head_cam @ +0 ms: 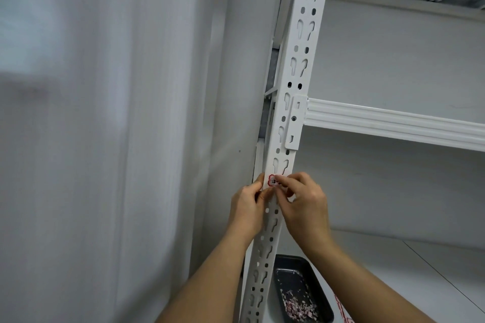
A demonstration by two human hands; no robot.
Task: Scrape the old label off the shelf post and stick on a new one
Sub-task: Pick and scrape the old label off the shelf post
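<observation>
Both hands are at the post: the left hand (248, 200) curls around the shelf post (282, 139) edge, and the right hand (301, 199) pinches the red-bordered label (271, 181) against its face. Thin, limp and sticky, it is probably best handled by its edges. Scrapings lie in the dark tray (291, 262) below.

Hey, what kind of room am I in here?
Probably a storeroom or utility space: a white slotted shelf post carries bare metal shelves beside a plain wall, and a dark tray of scraps rests on the bottom shelf.
</observation>
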